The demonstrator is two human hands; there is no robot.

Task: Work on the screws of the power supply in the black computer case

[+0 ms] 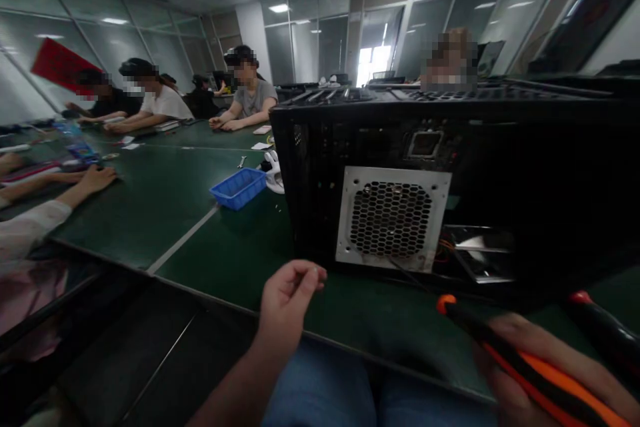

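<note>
The right hand point(555, 343) grips an orange-and-black screwdriver point(525, 373), its shaft pointing toward the metal power supply point(393, 220) in the open computer case point(310, 213) on the green table point(155, 193). The left hand point(289, 297), near the case, has thumb and fingertips pressed together; whether they pinch anything small cannot be determined.

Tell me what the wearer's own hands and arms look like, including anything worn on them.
The left hand is ungloved, with no ring visible; its forearm is bare where visible, with no watch or sleeve. The right hand also looks ungloved, but it is blurred, and I can't tell about a sleeve.
</note>
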